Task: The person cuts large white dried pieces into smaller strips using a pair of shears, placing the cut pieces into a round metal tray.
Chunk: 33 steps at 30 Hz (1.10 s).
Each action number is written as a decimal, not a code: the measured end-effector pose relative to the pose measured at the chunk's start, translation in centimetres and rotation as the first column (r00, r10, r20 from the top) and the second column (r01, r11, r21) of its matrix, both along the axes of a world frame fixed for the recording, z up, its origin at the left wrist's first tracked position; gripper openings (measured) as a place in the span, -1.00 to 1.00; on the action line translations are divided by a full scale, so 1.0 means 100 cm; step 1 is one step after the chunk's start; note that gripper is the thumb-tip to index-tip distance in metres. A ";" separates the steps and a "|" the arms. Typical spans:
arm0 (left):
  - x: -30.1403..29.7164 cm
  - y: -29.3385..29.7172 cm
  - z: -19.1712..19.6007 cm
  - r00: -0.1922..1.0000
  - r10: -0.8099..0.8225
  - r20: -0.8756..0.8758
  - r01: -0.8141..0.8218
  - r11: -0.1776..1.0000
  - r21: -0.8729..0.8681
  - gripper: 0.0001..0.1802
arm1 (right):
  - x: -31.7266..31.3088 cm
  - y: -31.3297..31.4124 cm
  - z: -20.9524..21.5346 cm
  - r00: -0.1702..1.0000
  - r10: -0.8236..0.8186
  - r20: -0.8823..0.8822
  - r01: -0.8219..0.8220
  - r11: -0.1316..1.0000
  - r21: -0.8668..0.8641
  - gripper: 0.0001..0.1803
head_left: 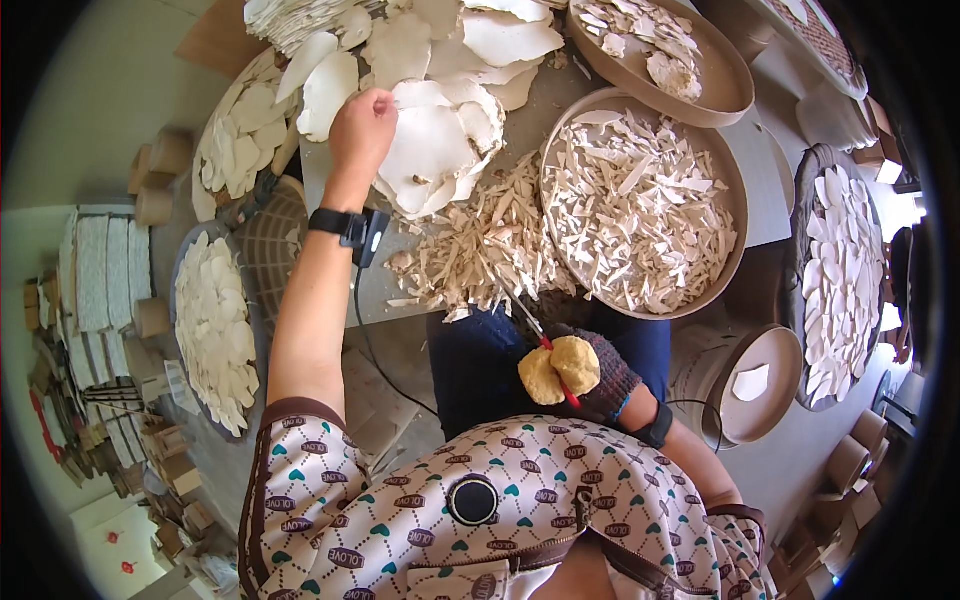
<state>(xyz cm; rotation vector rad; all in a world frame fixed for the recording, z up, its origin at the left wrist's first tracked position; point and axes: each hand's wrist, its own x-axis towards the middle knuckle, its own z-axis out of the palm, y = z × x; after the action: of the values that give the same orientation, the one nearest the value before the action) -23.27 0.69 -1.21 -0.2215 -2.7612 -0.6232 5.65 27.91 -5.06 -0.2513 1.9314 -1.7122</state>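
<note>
My bare left hand (364, 124) is over a pile of thin, flat, pale slices (425, 150) on the table, its fingertips pinched together. Whatever may be between those fingertips is too small to make out. A knitted glove covers my right hand (606, 372), low over my lap and closed around scissors (530, 318) with red handles. Lumps of yellow foam (560, 370) pad the handles, and the metal blades point up toward the table edge. Just beyond the blades lies a heap of pale strips and brownish trimmings (490, 240).
A round tray (742, 215) full of pale strips stands on the table's right side, with another round tray (735, 95) partly over its far edge. Round racks of slices (215, 330) stand at the left, and another rack (838, 280) at the right. A bucket (735, 405) sits right of my knees.
</note>
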 end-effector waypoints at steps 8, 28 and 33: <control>0.037 0.000 -0.001 0.951 0.138 0.276 -0.098 0.983 -0.153 -0.20 | 0.002 -0.002 -0.006 0.996 0.031 -0.081 -0.032 0.999 -0.004 -0.54; 0.059 -0.027 0.034 0.807 -0.402 0.434 -0.107 0.623 0.775 -0.71 | 0.013 -0.006 -0.012 1.000 -0.020 0.007 0.021 0.996 -0.089 -0.60; 0.118 -0.010 0.055 0.928 -0.325 0.180 0.102 0.688 0.719 -0.78 | 0.015 0.002 -0.030 0.888 -0.079 0.453 0.344 0.768 -0.540 -0.71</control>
<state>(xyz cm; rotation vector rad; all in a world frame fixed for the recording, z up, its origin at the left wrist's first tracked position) -11.47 -0.31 4.26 -0.2960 -2.5265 -1.8516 7.12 28.13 -8.08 0.1114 1.0890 -2.2991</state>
